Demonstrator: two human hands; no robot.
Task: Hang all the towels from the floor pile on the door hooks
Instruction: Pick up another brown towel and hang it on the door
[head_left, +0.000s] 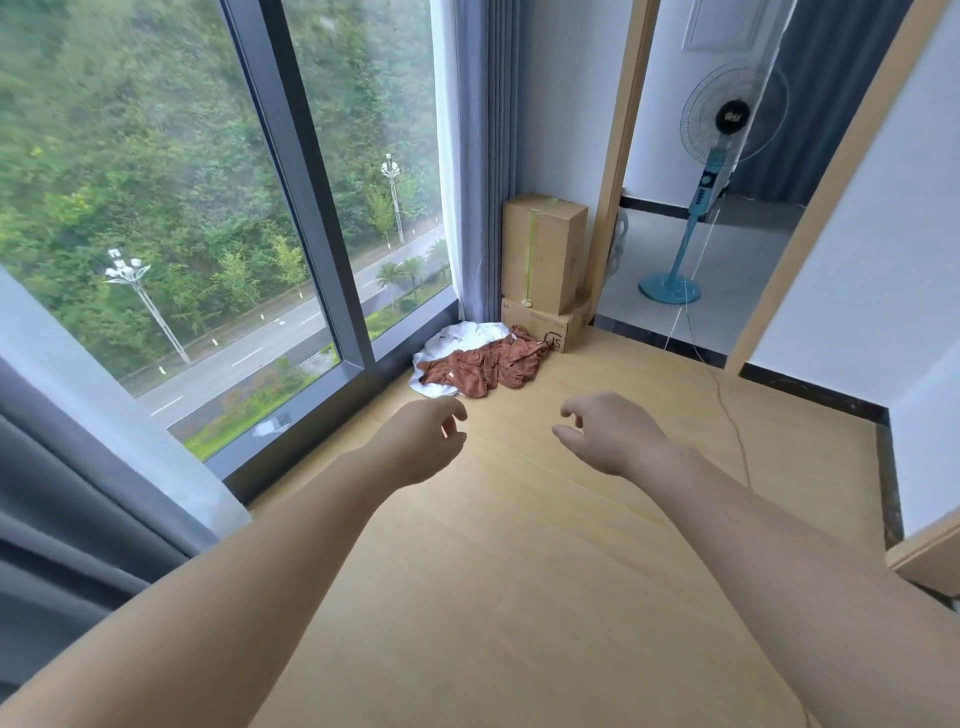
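Lying crumpled on the wooden floor (519, 545), the towel pile (480, 358) has a rust-brown towel (488, 366) over a white towel (462, 338), touching the lower cardboard box (563, 330) and just beside the window (291, 218). Short of the pile, the left hand (423, 441) and right hand (605, 434) hang with loosely curled fingers, holding nothing.

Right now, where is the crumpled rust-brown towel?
Head view, centre: the rust-brown towel lies partly over a white towel on the wooden floor, between the window frame and the stacked cardboard boxes.
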